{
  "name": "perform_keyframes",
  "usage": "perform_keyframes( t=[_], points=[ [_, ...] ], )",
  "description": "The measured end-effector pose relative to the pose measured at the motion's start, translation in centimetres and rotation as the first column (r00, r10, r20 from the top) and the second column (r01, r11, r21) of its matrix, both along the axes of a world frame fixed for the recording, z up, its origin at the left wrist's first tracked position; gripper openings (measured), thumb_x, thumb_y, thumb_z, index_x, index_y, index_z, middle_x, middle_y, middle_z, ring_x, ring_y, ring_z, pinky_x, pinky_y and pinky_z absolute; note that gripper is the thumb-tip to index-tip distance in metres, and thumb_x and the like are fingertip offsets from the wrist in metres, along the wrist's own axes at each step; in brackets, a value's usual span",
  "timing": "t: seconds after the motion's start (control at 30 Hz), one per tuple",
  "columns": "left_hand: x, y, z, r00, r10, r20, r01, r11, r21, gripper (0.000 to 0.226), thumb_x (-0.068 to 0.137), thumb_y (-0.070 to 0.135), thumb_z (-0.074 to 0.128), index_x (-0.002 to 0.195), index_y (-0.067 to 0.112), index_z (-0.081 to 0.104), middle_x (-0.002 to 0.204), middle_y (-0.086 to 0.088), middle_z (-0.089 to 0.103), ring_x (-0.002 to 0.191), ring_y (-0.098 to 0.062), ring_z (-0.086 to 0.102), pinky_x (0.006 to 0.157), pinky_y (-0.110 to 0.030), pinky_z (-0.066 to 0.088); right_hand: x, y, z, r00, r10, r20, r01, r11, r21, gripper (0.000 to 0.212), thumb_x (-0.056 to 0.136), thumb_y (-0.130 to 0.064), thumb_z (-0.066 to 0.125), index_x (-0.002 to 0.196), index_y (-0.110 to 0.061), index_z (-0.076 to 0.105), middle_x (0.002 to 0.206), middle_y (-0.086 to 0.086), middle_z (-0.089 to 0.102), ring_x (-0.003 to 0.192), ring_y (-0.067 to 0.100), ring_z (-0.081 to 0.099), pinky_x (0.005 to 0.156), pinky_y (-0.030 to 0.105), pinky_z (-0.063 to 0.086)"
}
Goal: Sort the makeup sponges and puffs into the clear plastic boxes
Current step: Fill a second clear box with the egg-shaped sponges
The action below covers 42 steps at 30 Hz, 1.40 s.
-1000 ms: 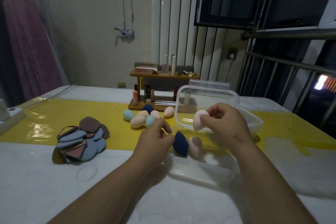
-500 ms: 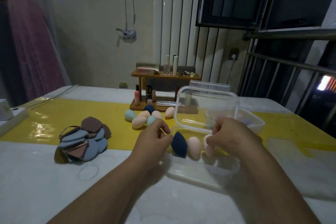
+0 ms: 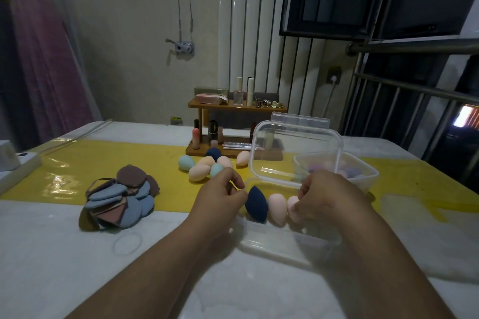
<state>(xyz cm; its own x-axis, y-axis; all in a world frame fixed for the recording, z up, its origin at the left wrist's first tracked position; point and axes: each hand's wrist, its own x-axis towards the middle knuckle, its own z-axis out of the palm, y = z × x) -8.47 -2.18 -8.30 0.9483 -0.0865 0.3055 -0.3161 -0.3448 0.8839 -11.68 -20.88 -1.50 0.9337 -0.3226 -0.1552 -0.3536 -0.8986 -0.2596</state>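
White table (image 3: 64, 267): right hand (image 3: 329, 199) pinches pink sponge (image 3: 292, 206) inside clear box (image 3: 280, 243); seat it upright, snug. Left hand (image 3: 220, 194) curled, grip unclear.

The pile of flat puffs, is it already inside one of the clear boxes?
No, the pile of flat puffs lies on the table, left of the near clear box and outside it.

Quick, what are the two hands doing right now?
Left hand: fingers curled beside the navy sponge; cannot tell if it holds anything.
Right hand: pinches a pale pink sponge in the clear box.
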Motion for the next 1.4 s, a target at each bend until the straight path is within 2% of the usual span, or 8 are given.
perform_keyframes(
  t=[0.17,0.27,0.43,0.57,1.07,1.13,1.23,1.4],
  points=[
    [-0.2,0.3,0.3,0.999,0.037,0.012,-0.037,0.999,0.024,0.02,0.084,0.006,0.062,0.076,0.023,0.055,0.054,0.008,0.045,0.05,-0.005,0.039,0.046,-0.015,0.031,0.1,0.4,0.1,1.0,0.025,0.019,-0.025,1.0,0.014,0.036,0.076,-0.039,0.078,0.107,-0.024,0.069,0.104,0.001,0.066,0.096,0.023,0.062,0.092,0.036,0.054],
    [-0.1,0.8,0.5,0.998,0.056,0.018,-0.056,0.998,0.038,0.018,0.084,0.005,0.061,0.077,0.021,0.056,0.058,0.004,0.047,0.056,-0.011,0.041,0.053,-0.024,0.032,-0.2,1.1,-0.1,0.994,0.065,0.091,-0.065,0.998,-0.012,0.022,0.077,-0.038,0.077,0.094,-0.029,0.068,0.095,-0.001,0.066,0.09,0.021,0.062,0.088,0.037,0.055],
    [-0.2,0.9,0.6,0.999,0.041,-0.006,-0.041,0.999,0.035,0.019,0.085,0.004,0.06,0.078,0.021,0.056,0.061,0.002,0.048,0.059,-0.011,0.042,0.055,-0.026,0.033,-0.3,1.4,0.0,0.992,0.036,0.118,-0.039,0.999,0.022,0.02,0.075,-0.037,0.078,0.092,-0.029,0.073,0.09,-0.002,0.068,0.087,0.02,0.063,0.086,0.037,0.057],
    [-0.2,0.9,0.6,0.999,0.034,-0.018,-0.034,0.999,0.014,0.02,0.085,0.004,0.06,0.077,0.021,0.056,0.061,0.003,0.047,0.059,-0.011,0.042,0.055,-0.025,0.033,0.0,1.1,0.1,0.994,0.008,0.108,-0.013,0.999,0.052,0.021,0.08,-0.029,0.075,0.101,-0.027,0.075,0.102,0.002,0.067,0.094,0.023,0.061,0.089,0.038,0.055],
    [0.3,1.1,0.0,1.0,0.009,-0.015,-0.009,1.0,0.002,0.019,0.085,0.005,0.062,0.078,0.022,0.057,0.056,0.009,0.045,0.054,-0.006,0.04,0.05,-0.018,0.032,-0.6,0.3,0.1,0.963,0.049,0.266,-0.076,0.993,0.09,0.012,0.083,-0.019,0.064,0.087,-0.029,0.069,0.091,-0.003,0.067,0.086,0.018,0.06,0.079,0.035,0.055],
    [0.4,1.1,-0.1,1.0,0.006,-0.014,-0.006,1.0,0.0,0.017,0.086,0.005,0.061,0.082,0.021,0.057,0.056,0.009,0.044,0.051,-0.004,0.038,0.047,-0.014,0.031,-0.4,0.5,-0.3,0.937,0.071,0.342,-0.113,0.988,0.107,0.012,0.085,-0.021,0.062,0.09,-0.03,0.069,0.096,-0.005,0.068,0.09,0.018,0.061,0.083,0.037,0.055],
    [0.4,1.2,-0.2,1.0,0.003,-0.009,-0.003,1.0,-0.004,0.021,0.086,0.004,0.06,0.088,0.022,0.05,0.057,0.007,0.042,0.049,-0.004,0.037,0.046,-0.014,0.03,-0.2,1.5,-1.0,0.874,0.128,0.468,-0.216,0.967,0.138,0.021,0.09,-0.028,0.061,0.11,-0.032,0.068,0.113,-0.008,0.064,0.102,0.016,0.058,0.091,0.037,0.05],
    [0.6,1.3,-0.2,1.0,0.01,0.002,-0.01,1.0,-0.003,0.018,0.086,0.015,0.065,0.086,0.023,0.049,0.066,0.005,0.046,0.06,-0.011,0.042,0.057,-0.028,0.035,0.6,2.4,-2.3,0.846,0.255,0.469,-0.309,0.95,0.041,0.033,0.094,-0.026,0.057,0.126,-0.032,0.063,0.128,-0.009,0.057,0.116,0.014,0.05,0.102,0.036,0.044]
  ],
)
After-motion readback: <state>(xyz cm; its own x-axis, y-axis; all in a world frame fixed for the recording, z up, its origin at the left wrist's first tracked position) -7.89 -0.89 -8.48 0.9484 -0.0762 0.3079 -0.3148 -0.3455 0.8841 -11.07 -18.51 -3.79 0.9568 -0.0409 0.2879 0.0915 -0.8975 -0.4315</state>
